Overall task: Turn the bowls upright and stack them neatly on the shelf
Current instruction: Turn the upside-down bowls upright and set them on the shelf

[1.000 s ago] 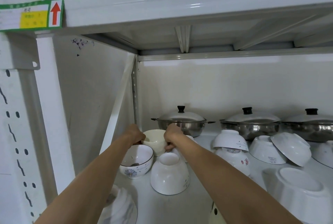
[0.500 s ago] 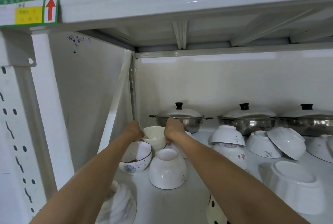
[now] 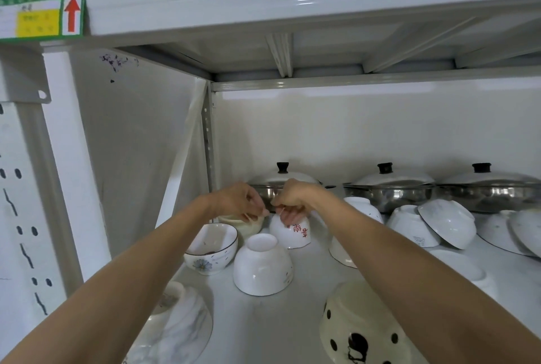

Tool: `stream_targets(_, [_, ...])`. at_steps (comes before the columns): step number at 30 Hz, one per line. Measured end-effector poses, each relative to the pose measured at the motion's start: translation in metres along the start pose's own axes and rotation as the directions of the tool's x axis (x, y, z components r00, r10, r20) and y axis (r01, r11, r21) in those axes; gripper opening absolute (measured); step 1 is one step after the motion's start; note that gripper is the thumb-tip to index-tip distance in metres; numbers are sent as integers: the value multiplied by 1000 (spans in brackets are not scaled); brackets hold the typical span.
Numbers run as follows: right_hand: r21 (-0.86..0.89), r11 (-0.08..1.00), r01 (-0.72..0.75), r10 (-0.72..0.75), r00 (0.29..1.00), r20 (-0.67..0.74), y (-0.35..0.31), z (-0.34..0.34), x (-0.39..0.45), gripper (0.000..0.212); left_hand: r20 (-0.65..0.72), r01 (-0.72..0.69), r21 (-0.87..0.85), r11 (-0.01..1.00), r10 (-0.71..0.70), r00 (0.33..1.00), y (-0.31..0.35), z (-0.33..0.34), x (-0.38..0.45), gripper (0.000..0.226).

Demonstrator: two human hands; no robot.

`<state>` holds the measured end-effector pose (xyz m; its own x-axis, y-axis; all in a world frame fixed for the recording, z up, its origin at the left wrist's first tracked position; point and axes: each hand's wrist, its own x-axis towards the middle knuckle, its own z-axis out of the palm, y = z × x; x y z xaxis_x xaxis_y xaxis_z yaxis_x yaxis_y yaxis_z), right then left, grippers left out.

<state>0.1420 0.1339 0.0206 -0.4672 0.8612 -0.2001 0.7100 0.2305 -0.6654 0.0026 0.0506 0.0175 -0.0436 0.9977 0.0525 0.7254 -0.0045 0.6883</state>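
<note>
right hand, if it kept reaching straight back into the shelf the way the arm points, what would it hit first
Most likely the lidded steel pot right behind the right hand, which grips the red-lettered bowl. Depth between hand and pot is unclear.

Landmark: upturned bowl at the middle front of the shelf.
- Left of it, just beside: upright bowl.
- Behind that upright bowl, touching it: another upright bowl, under the left hand.
- Behind the landmark, just beside: inverted lettered bowl, under the right hand.
- Front left of the landmark: tilted bowl at the shelf edge.
- Front right: inverted spotted bowl.
- Right, well apart: a group of inverted bowls, one tilted bowl leaning on another.
- Back row, along the wall: three lidded pots, the leftmost pot directly behind both hands.
</note>
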Motion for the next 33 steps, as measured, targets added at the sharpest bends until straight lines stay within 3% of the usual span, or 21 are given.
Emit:
stream_targets(5, [-101,990,-97,111,984,141,18,-11,-7,33,47,16,11,1000,-17,999,7,4,-6,10])
stream_targets(7, [-84,988,-129,138,983,123,22,-10,-6,32,12,41,29,999,-41,999,7,7,-5,12])
stream_targets(10, [-28,988,-150,150,989,-13,29,-10,-2,25,-21,112,86,990,-111,994,7,12,2,17])
stream_targets(13, [-5,997,-74,72,987,-142,39,-10,2,15,-54,175,114,978,-169,984,11,25,11,29])
stream_targets(15, [8,1000,-29,30,993,-113,42,-5,2,9,-100,227,151,962,-214,972,16,36,18,29])
stream_targets(18, [-97,979,-181,175,982,-67,45,6,4,16,-71,289,135,948,-281,957,18,50,30,19])
stream_targets(22, [-19,973,-231,229,972,-54,43,6,3,18,-8,379,139,915,-382,924,22,60,37,36])
stream_targets(26, [92,957,-275,281,958,-55,48,7,10,33,-7,430,113,896,-432,902,22,68,47,37])
stream_targets(30, [-3,969,-249,249,969,1,49,6,10,15,-15,463,123,878,-465,885,23,76,53,32])
stream_targets(33, [-91,969,-228,228,974,-8,47,4,9,27,-39,499,27,866,-498,866,26,80,54,36])
